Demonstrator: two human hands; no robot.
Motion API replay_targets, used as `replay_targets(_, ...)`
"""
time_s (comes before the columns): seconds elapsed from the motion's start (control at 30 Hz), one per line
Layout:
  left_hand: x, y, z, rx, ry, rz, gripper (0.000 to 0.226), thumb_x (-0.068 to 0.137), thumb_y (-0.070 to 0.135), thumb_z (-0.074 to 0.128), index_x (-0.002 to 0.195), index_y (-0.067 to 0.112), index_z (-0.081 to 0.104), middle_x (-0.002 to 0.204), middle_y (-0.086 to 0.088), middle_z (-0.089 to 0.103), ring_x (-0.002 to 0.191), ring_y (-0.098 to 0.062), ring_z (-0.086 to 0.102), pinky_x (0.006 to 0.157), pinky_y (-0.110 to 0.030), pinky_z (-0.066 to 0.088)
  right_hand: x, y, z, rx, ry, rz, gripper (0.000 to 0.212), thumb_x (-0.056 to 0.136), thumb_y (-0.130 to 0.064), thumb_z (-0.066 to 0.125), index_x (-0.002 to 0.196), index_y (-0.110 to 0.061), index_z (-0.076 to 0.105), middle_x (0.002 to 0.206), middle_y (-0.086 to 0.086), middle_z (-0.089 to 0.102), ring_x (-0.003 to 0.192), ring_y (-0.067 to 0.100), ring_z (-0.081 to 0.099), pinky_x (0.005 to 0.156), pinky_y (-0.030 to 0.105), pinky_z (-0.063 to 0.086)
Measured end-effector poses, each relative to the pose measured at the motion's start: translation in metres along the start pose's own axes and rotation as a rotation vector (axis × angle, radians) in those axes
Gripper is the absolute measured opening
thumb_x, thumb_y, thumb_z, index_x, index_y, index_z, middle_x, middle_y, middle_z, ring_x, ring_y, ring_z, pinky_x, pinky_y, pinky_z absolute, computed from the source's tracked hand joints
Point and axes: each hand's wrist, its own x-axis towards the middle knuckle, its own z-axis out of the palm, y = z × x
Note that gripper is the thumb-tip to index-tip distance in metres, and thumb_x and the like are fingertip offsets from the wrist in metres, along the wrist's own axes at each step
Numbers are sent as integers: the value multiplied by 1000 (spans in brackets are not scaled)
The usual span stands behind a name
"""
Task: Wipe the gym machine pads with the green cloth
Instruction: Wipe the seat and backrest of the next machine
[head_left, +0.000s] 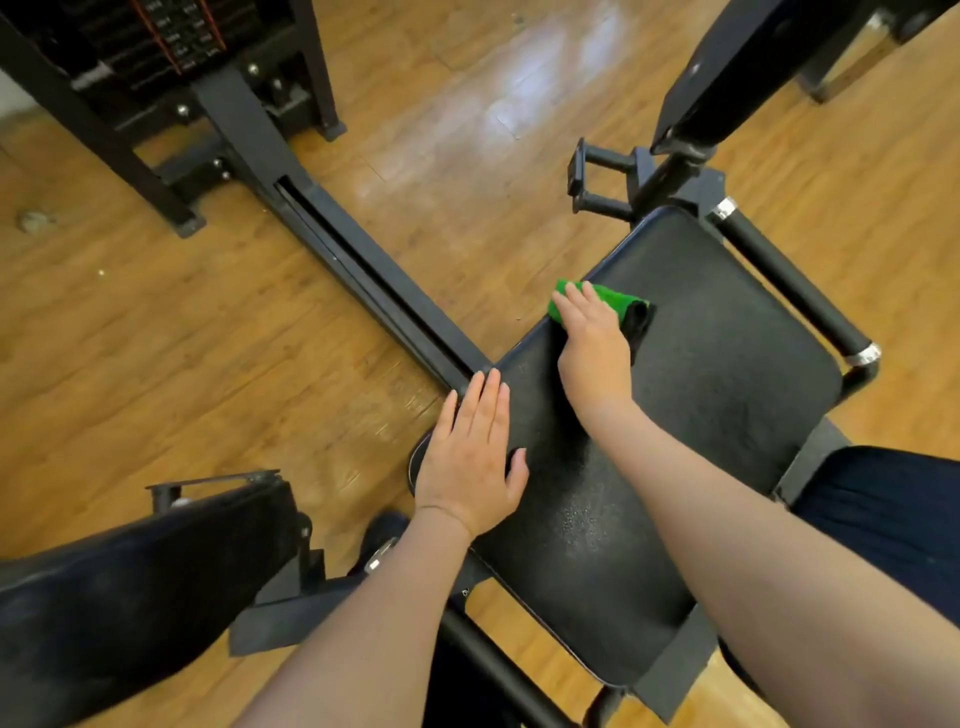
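Green cloth (602, 299) under flat R hand (592, 343) nr pad (727, 374) far-left edge | L hand (470, 457) spread, left edge

Most of the green cloth (597, 301) is tucked under the right hand (592, 343), so you can't tell how it's folded or gripped. The weight stack (171, 36) gets cut off at the top edge and its numbers are too blurry to read. The second pad (130, 587) runs off the left edge, smeared soft.
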Motion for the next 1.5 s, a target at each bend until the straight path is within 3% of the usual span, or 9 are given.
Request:
replay_targets(0.13, -4, 3, -4, -9, -26, -78, 68, 89, 45, 30, 137, 1, 49, 146, -16, 45, 136, -28, 42, 111, -47, 24, -11, -1, 0, -22, -19, -20, 57, 88, 13, 38, 141, -8, 38, 151, 7, 30, 143, 21, 19, 115, 32, 20)
replay_targets(0.4, -63, 49, -7, -216, -154, -609, 84, 87, 56, 28, 141, -8, 33, 149, -26, 34, 140, -35, 31, 107, -53, 27, -47, -18, -1, 66, -108, -159, 55, 87, 14, 41, 139, -5, 42, 149, 11, 33, 141, 26, 24, 113, 37, 25)
replay_targets(0.53, -70, 74, -14, -345, -196, -767, 104, 90, 69, 36, 141, -1, -22, 149, -18, -31, 138, -27, -27, 113, -43, -11, -72, -25, -1, 97, -193, -402, 57, 72, 22, 55, 126, 2, 55, 135, 19, 50, 128, 37, 43, 101, 48, 41)
replay_targets(0.67, -73, 106, -27, -418, -418, -899, 124, 82, 75, 47, 132, 0, -38, 141, -17, -46, 130, -25, -40, 115, -46, -13, -77, -26, -8, -23, -444, -728, 59, 87, 12, 42, 142, -6, 34, 153, 11, 25, 143, 26, 16, 117, 38, 13)
replay_targets(0.77, -67, 115, -33, -435, -537, -950, 139, 73, 72, 62, 129, -3, -40, 134, -19, -51, 127, -26, -43, 114, -52, -12, -71, -29, -7, -116, -542, -919, 60, 91, 7, 38, 147, -12, 25, 157, 3, 14, 145, 18, 4, 116, 30, -1)
replay_targets(1.1, -32, 114, -32, -448, -877, -1131, 152, 67, 56, 80, 114, -8, -49, 122, -26, -57, 133, -44, -38, 112, -57, -11, -59, -23, 1, -154, -553, -1190, 51, 96, -5, 43, 145, -12, 31, 154, 6, 23, 144, 23, 12, 115, 34, 4)
replay_targets(1.2, -29, 114, -32, -458, -893, -1151, 152, 67, 55, 81, 108, -9, -51, 116, -26, -58, 133, -45, -37, 112, -58, -11, -60, -25, -1, -153, -554, -1140, 56, 94, 0, 35, 147, -17, 24, 157, 0, 14, 145, 16, 2, 112, 27, -7)
replay_targets(1.37, -24, 113, -34, -461, -873, -1164, 152, 67, 55, 80, 109, -8, -51, 114, -27, -59, 132, -46, -38, 112, -58, -11, -60, -24, -1, -155, -546, -1124, 57, 94, -1, 34, 148, -17, 23, 157, -1, 12, 145, 16, 0, 115, 29, -5)
replay_targets(1.5, -50, 128, -30, -453, -623, -1054, 141, 74, 62, 70, 126, -3, -44, 126, -22, -55, 131, -37, -42, 113, -57, -12, -62, -28, -4, -157, -545, -1122, 56, 94, 1, 34, 147, -17, 25, 157, 0, 14, 145, 17, 2, 115, 30, -3)
